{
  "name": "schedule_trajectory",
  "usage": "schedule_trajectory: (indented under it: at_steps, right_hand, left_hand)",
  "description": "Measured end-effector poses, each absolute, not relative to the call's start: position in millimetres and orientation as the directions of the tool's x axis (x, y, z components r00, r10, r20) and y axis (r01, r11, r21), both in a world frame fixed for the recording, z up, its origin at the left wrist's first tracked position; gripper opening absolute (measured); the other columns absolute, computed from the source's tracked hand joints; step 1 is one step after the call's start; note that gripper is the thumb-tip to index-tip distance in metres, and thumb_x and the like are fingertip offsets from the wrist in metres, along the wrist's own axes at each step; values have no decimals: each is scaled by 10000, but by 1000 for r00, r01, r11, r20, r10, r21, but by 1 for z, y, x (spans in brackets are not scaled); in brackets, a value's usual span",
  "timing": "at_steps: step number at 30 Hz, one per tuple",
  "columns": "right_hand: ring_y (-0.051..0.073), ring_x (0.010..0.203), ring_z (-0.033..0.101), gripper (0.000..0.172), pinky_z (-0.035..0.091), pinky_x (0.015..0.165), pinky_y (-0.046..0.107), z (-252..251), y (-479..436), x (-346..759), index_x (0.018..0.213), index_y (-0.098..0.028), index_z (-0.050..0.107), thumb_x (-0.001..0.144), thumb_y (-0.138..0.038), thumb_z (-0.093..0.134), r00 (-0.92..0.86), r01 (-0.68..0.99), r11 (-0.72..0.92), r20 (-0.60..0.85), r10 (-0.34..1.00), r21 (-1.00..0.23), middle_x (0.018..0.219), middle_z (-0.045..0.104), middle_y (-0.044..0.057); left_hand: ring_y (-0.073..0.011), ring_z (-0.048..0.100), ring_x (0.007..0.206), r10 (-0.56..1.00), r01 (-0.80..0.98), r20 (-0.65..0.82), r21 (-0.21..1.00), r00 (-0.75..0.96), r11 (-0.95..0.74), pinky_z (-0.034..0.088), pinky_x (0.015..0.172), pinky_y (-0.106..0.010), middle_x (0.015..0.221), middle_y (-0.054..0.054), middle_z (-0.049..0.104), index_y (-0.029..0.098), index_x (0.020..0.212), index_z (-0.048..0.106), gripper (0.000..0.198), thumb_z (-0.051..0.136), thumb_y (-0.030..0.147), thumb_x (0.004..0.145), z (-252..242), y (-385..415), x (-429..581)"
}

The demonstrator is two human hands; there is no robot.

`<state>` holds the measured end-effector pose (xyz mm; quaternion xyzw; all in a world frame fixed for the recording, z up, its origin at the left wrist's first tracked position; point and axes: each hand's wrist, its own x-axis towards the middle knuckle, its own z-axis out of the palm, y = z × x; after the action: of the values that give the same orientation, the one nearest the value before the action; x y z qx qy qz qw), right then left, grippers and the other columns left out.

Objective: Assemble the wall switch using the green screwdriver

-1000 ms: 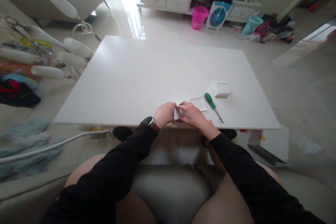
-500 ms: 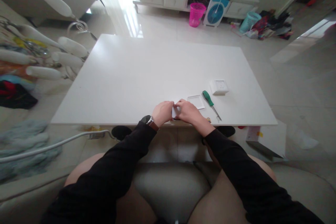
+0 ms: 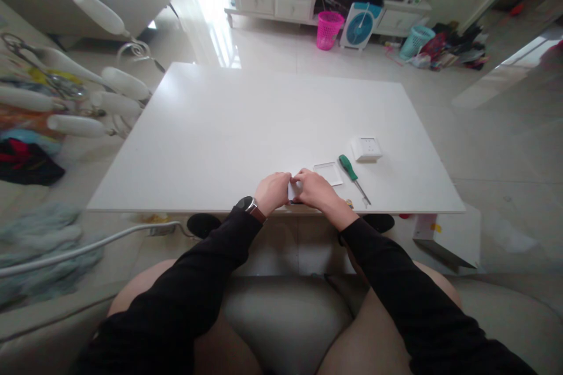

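At the table's near edge, my left hand (image 3: 272,192) is closed on the left side of a small white piece (image 3: 294,190), perhaps part of a wall socket. My right hand (image 3: 314,188) grips the same piece from the other side, fingers bent over it. Most of it is hidden by my fingers. A white square frame (image 3: 328,174) lies just beyond my right hand. To its right lies a screwdriver (image 3: 348,167) with a green handle, its shaft pointing toward me. A white wall socket on its box (image 3: 367,149) stands farther right. Small brass-coloured bits (image 3: 349,203) lie near my right wrist.
The white table (image 3: 237,123) spans the space before me. White lamp arms (image 3: 125,82) reach close to its left edge. Beyond it on the floor are a pink basket (image 3: 329,29), a blue-and-white fan (image 3: 360,24) and a low white cabinet (image 3: 292,6).
The whole view has shifted slightly downward in the picture. Both hands keep their hold on the white piece, with hardly any movement visible.
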<state>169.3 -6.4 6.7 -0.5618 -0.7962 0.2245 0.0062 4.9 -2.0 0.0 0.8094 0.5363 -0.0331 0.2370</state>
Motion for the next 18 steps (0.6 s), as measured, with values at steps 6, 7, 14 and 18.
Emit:
schedule_trajectory:
  at_steps: [6,7,14,18]
  right_hand:
    - [273,978,714,342,549,812,342,6,-7,169,1042,-232,782,736,-326,902,-375,892,276,-242,895,-359,1132,702,91]
    - [271,980,714,340,550,820,342,6,-6,170,1043,-232,784,736,-318,902,-378,889,278,-241,894,-363,1137,701,89]
    - [270,972,712,322,547,829,345,2,-7,172,1034,-223,772,747,-298,897,-401,877,303,-223,888,-372,1136,700,96]
    - [281,1013,704,454,545,848,350,-1,-9,174,1181,-211,714,767,-286,885,-426,867,336,-199,882,-368,1157,699,108]
  left_hand:
    - [-322,699,1145,853,891,-324,342,410,-298,540,911,-365,1165,-133,751,179,1126,671,462,895,260,730,3,-2,6]
    - [-325,699,1144,852,890,-324,345,411,-298,540,909,-368,1161,-135,752,178,1122,673,458,895,259,730,3,-2,6]
    - [-341,698,1150,852,885,-316,355,417,-302,542,912,-378,1167,-146,751,165,1145,675,481,900,250,728,3,-2,5]
    - [-337,694,1167,856,888,-313,349,412,-300,536,947,-385,1194,-151,746,159,1180,664,471,875,258,770,4,-4,5]
